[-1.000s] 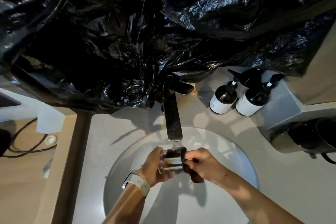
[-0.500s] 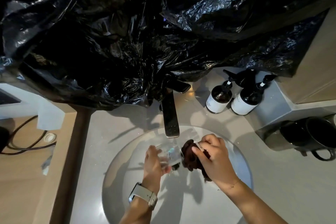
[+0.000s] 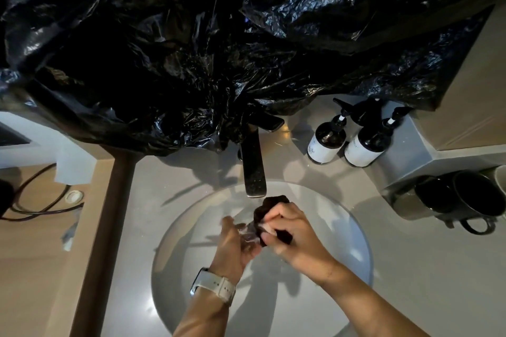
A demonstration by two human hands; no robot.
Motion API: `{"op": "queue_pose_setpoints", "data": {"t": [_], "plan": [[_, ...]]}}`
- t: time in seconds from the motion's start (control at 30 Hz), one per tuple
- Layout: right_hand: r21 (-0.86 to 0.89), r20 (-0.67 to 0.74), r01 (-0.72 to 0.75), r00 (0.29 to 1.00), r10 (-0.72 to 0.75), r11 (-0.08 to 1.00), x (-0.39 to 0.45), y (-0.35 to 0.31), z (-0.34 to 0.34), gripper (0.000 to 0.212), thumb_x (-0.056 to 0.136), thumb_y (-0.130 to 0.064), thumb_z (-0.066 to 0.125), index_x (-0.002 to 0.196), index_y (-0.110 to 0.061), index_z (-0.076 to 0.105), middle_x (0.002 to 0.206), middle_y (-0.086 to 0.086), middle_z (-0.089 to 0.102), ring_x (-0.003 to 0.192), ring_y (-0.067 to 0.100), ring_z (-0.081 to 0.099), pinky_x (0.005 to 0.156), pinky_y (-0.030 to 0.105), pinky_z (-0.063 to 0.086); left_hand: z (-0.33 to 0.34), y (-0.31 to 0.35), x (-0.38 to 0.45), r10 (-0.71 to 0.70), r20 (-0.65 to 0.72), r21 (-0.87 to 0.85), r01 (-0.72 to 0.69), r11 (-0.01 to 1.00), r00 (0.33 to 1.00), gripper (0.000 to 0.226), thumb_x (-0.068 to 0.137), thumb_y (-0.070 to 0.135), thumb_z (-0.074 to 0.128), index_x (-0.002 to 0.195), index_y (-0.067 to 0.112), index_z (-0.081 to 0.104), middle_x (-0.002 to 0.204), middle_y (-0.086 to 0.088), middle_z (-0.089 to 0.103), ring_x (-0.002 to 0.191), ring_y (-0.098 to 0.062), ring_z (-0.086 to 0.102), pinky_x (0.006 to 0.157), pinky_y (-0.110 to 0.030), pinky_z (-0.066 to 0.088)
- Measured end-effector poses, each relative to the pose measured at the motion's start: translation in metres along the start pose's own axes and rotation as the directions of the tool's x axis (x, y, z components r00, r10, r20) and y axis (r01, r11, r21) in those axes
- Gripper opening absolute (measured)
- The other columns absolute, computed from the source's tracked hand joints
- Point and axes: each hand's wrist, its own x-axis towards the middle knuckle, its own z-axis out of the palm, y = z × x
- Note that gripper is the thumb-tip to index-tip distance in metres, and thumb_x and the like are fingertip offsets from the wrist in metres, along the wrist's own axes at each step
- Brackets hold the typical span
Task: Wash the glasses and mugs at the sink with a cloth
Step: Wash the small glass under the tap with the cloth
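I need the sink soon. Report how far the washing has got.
Nothing visibly finished: no washed pieces show. In hand: the left hand holds a clear glass over the sink below the tap, while the right hand works a dark cloth against it. Left: at least the black mug waiting on the counter at right.

No text can be read. The 2 dark pump bottles, the left pump bottle (image 3: 325,139) and the right pump bottle (image 3: 365,145), stand on the worktop (image 3: 410,268) beyond and to the right of the fingers (image 3: 276,213); each wears a white label with faint print too small to make out.
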Motion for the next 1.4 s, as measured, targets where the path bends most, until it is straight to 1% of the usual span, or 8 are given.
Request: {"op": "queue_pose_setpoints", "data": {"t": [0.23,0.33,0.43,0.67,0.83,1.0,1.17,1.4], "plan": [[0.051,-0.251,0.049,0.967,-0.034,0.998,-0.008,0.014,0.023,0.014,0.091,-0.029,0.06,0.091,-0.026,0.074,0.093,-0.015,0.061,0.096,0.01,0.056,0.086,0.021,0.043,0.011,0.008,0.009,-0.014,-0.031,-0.128,0.01,0.992,0.999,0.038,0.1,0.037,0.032,0.097,0.004,0.051,0.071,-0.015,0.051,0.059,-0.024,0.049,0.056,-0.034,0.041],[0.503,-0.334,-0.129,0.883,0.33,0.855,0.003,0.001,0.023,0.015,0.079,-0.023,0.074,0.092,-0.022,0.069,0.094,-0.003,0.059,0.088,0.014,0.059,0.072,0.02,0.049,0.008,0.005,-0.002,-0.002,0.003,-0.107,0.002,0.994,1.0,0.04,0.104,0.035,0.031,0.086,0.005,0.051,0.066,-0.013,0.052,0.056,-0.023,0.048,0.048,-0.03,0.046],[0.744,-0.105,-0.339,0.792,0.601,0.576,0.01,0.004,0.016,0.038,0.08,0.0,0.073,0.111,-0.022,0.065,0.094,0.009,0.062,0.085,0.019,0.062,0.067,0.026,0.053,0.003,-0.002,-0.011,-0.035,0.036,-0.09,0.039,0.995,0.999,0.042,0.105,0.038,0.032,0.089,0.005,0.053,0.068,-0.014,0.055,0.055,-0.021,0.049,0.046,-0.027,0.047],[0.58,0.145,-0.415,0.899,0.412,0.701,0.009,0.016,-0.01,0.03,0.08,0.0,0.073,0.11,-0.006,0.071,0.095,0.008,0.074,0.082,0.011,0.069,0.073,0.018,0.05,-0.002,-0.003,-0.016,-0.055,0.073,-0.069,0.06,0.996,0.996,0.047,0.104,0.037,0.03,0.089,0.006,0.062,0.068,-0.014,0.06,0.057,-0.02,0.054,0.059,-0.03,0.042],[0.357,-0.074,-0.23,0.959,0.273,0.905,0.012,0.013,-0.007,0.007,0.079,-0.025,0.077,0.077,-0.019,0.079,0.075,0.004,0.069,0.079,0.018,0.064,0.073,0.024,0.05,0.004,0.006,-0.016,-0.127,0.047,-0.23,0.134,0.964,0.991,0.031,0.101,0.033,0.043,0.083,0.01,0.054,0.065,-0.014,0.06,0.059,-0.024,0.055,0.061,-0.033,0.048],[0.713,-0.283,-0.213,0.784,0.552,0.668,0.012,0.007,-0.006,0.023,0.095,-0.013,0.056,0.075,-0.009,0.068,0.068,0.004,0.065,0.066,0.016,0.059,0.067,0.028,0.047,-0.003,0.003,-0.016,-0.027,0.076,-0.223,0.044,0.974,0.997,0.036,0.103,0.032,0.037,0.09,0.005,0.057,0.066,-0.013,0.066,0.062,-0.025,0.059,0.061,-0.033,0.044],[0.944,-0.059,-0.173,0.752,0.656,0.282,0.02,-0.001,-0.03,0.027,0.098,-0.029,0.049,0.076,-0.016,0.058,0.069,-0.001,0.057,0.067,0.01,0.054,0.068,0.024,0.045,-0.018,-0.008,-0.011,-0.017,0.036,-0.062,0.019,0.998,0.999,0.043,0.103,0.039,0.037,0.103,0.0,0.055,0.073,-0.017,0.061,0.063,-0.025,0.053,0.061,-0.034,0.044],[0.781,-0.054,-0.363,0.771,0.634,0.509,0.011,0.006,0.004,0.021,0.098,-0.024,0.052,0.101,-0.009,0.066,0.102,0.011,0.069,0.094,0.021,0.067,0.086,0.035,0.054,-0.006,0.0,-0.016,-0.01,0.104,0.02,0.008,1.0,0.995,0.042,0.105,0.041,0.034,0.096,0.006,0.056,0.067,-0.014,0.069,0.054,-0.022,0.065,0.054,-0.03,0.047]]}}
